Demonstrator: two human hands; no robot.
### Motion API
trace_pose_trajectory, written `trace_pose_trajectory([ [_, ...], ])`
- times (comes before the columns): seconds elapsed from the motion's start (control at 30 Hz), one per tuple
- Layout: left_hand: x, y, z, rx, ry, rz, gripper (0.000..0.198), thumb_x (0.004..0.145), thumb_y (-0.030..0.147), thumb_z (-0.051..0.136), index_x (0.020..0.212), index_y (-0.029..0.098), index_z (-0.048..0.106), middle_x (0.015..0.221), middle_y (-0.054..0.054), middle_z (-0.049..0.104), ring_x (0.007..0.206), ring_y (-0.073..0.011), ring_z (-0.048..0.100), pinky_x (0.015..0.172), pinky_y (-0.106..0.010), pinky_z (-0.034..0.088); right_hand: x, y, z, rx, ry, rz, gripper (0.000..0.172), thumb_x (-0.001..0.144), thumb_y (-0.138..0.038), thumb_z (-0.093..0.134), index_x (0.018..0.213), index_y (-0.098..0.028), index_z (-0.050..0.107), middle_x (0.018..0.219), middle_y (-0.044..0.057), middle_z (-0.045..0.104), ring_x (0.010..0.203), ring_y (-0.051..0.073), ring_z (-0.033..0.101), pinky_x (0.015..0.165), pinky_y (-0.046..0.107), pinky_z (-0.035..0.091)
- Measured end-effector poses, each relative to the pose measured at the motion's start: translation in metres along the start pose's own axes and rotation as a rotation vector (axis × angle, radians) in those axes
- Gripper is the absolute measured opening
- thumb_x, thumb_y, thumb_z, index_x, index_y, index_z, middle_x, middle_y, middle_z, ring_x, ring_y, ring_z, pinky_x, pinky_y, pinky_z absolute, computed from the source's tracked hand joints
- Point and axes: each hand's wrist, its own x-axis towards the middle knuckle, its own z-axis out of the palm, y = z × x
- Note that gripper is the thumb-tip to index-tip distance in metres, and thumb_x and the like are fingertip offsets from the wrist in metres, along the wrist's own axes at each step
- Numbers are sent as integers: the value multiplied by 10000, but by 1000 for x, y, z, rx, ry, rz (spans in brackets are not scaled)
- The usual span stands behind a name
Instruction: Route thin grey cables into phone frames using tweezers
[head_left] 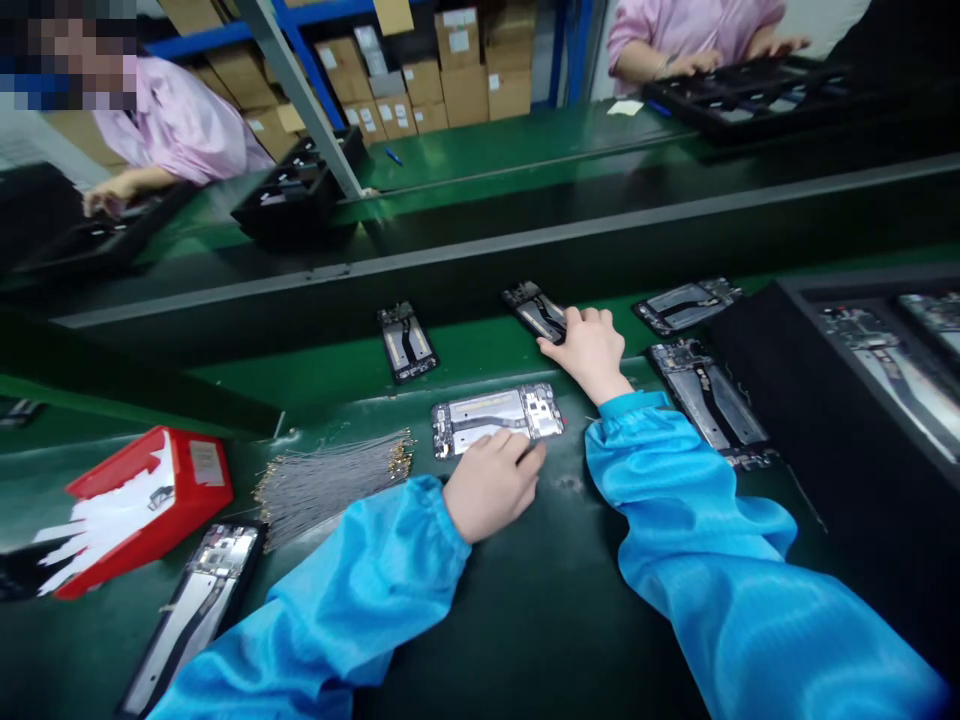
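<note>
In the head view, an opened phone (491,408) lies crosswise in front of me, its circuit board and dark ribbon cable exposed. My left hand (491,482) is at its near edge with the fingers curled. What those fingers hold, if anything, is hidden. Farther back, my right hand (591,350) has thumb and fingers around the near end of a second opened phone (531,305), which lies slanted on the green bench. Both my arms wear blue sleeves. Left of my left hand lies a bundle of thin grey cables (330,483) with gold-coloured ends.
More opened phones lie around: one at back left (407,342), one at back right (686,305), others beside my arms. A red bin (191,500) holds white strips. A black tray (795,390) stands right. Beyond a ledge (480,245), two people in pink work at trays.
</note>
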Motion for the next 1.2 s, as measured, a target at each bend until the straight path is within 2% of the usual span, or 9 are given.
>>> trace_pose_trajectory([
  [0.2,69,-49,10,-71,63,-40,371,820,342,497,1145,163,524,1087,-103,499,1012,-239,448,871,-389,422,-20,15,-12,-10,138,40,476,746,-519,484,1001,-120,531,963,168,519,920,309,422,600,344,400],
  [0.3,86,-64,12,-77,84,-59,350,806,363,523,1110,190,551,1114,-86,488,1052,-224,440,910,-365,403,-30,21,-13,-12,154,23,471,745,-514,492,1010,-127,532,974,167,521,916,311,420,599,352,406],
  [0.43,66,-70,7,-52,105,-149,305,802,353,531,1068,205,558,1116,-71,487,1068,-220,436,920,-354,393,-47,26,-19,-36,127,-15,455,756,-507,485,1024,-142,526,982,161,509,917,313,414,566,338,401],
  [0.6,22,-85,-1,19,151,-483,304,835,315,463,1043,101,520,973,-140,514,944,-268,481,816,-424,426,-69,30,-27,-138,72,-46,425,800,-505,420,987,-144,542,926,163,481,907,316,417,516,308,373],
  [0.7,21,-98,4,43,160,-588,402,819,373,486,1104,89,482,1019,-170,521,990,-313,465,804,-450,415,-80,28,-31,-222,54,-47,465,818,-528,370,1005,-143,553,895,165,475,880,321,434,481,286,344],
  [0.83,36,-106,10,39,151,-593,443,808,414,496,1121,101,483,1052,-167,547,1010,-321,466,817,-452,398,-96,24,-39,-253,24,-110,545,825,-566,321,1067,-135,550,861,163,484,811,306,456,463,289,336],
  [0.93,37,-106,11,33,145,-552,412,830,368,468,1153,113,474,1107,-160,544,1055,-321,449,847,-461,371,-110,15,-45,-185,-28,-200,571,828,-563,329,1101,-108,539,855,154,499,807,291,476,483,305,372],
  [1.07,31,-106,9,7,112,-460,358,860,300,428,1186,156,458,1201,-121,522,1136,-281,419,912,-456,325,-128,-8,-44,-6,-94,-436,545,809,-528,426,1102,-84,546,873,139,535,841,268,502,576,327,436],
  [1.2,38,-101,10,-32,79,-367,348,863,292,432,1195,189,452,1252,-76,502,1211,-248,363,950,-441,300,-139,-29,-39,97,-115,-640,472,771,-430,546,1095,-87,558,898,134,552,852,256,501,644,337,452],
])
